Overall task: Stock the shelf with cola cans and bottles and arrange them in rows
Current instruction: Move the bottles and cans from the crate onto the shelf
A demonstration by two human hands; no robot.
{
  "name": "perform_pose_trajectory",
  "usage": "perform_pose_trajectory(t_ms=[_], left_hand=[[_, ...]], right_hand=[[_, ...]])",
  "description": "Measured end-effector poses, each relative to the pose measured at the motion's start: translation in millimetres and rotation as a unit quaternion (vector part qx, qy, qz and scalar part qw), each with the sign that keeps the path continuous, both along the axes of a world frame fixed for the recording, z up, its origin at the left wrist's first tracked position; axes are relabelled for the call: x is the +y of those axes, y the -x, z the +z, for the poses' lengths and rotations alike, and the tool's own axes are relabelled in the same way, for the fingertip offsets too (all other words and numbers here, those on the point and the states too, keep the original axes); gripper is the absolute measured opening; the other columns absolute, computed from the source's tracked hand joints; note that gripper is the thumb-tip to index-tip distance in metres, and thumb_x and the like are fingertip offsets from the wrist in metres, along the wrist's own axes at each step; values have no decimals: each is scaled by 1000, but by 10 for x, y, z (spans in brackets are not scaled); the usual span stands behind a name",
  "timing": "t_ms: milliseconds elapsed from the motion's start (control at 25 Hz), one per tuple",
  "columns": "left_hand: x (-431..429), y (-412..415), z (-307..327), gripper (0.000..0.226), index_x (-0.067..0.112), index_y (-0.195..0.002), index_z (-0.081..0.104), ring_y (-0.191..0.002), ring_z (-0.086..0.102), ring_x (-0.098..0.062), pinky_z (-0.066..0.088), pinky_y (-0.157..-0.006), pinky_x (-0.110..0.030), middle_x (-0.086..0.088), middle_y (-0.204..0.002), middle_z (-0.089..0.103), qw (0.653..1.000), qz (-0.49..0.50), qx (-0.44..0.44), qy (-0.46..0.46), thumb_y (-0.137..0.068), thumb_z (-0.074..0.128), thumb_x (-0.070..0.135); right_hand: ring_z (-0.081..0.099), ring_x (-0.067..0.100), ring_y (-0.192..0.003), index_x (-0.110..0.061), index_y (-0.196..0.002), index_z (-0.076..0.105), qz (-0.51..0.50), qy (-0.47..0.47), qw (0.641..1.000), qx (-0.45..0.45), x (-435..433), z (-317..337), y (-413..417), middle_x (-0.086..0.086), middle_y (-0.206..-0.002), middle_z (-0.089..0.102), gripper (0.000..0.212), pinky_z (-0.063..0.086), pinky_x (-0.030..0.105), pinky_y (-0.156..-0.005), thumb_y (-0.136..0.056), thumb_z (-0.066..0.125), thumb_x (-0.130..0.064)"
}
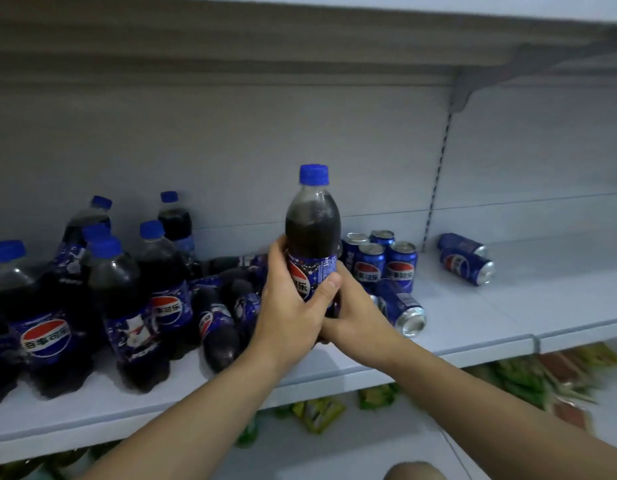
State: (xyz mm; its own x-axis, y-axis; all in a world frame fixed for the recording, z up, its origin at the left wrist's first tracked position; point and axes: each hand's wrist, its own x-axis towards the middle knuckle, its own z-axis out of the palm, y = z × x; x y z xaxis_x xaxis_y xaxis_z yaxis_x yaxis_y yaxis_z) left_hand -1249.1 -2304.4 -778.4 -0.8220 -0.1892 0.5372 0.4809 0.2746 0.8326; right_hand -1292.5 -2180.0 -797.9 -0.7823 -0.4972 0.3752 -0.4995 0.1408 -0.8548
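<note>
On inspection, the held bottle [312, 237] is upright with its blue cap on, at the middle of the shelf [473, 323], in both hands. The left hand [286, 306] has fingers and thumb wrapped round the label. The right hand [359, 306] clasps the lower body from behind, its fingers largely hidden. The standing bottles [127, 289] crowd the shelf's left end, with fallen bottles [217, 327] beside them. The upright cans [383, 261] stand just right of the held bottle, one toppled can [402, 306] in front; two lying cans [468, 261] sit well apart to the right
</note>
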Motion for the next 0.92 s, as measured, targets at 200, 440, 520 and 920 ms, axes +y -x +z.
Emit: perform_pose_trajectory(t_ms=[200,440,520,920], left_hand=[[645,375,-26,48,35,-137,50,-115,63,-3,52,-102,-36,13,-122,66,988,-123,-75,59,-94,70,32],[669,554,-126,39,32,-138,53,-114,60,-5,53,-93,-23,6,-124,60,983,-120,-131,47,-101,60,25],[558,540,-138,33,29,-133,57,-111,62,-3,52,-91,-19,9,-119,63,987,-106,-104,59,-101,58,18],[-831,-72,-284,26,32,-116,62,-104,61,0,47,-86,-12,15,-109,65,986,92,-87,110,-100,58,11]], right_hand=[[72,18,-72,-30,-113,52,-173,17,985,-10,851,-194,63,-1,-87,72,42,56,36,-62,-82,77,-18],[70,21,-72,-27,-119,51,-310,18,949,-53,1492,-279,224,0,-100,70,46,60,39,-56,-84,80,-27],[69,17,-73,-31,-115,52,-285,0,957,-46,1434,-287,209,-4,-100,69,45,60,36,-60,-82,82,-27],[64,7,-96,-27,-120,54,-193,-59,979,-9,-201,-514,159,-16,-103,65,60,49,22,-79,-72,89,-31]])
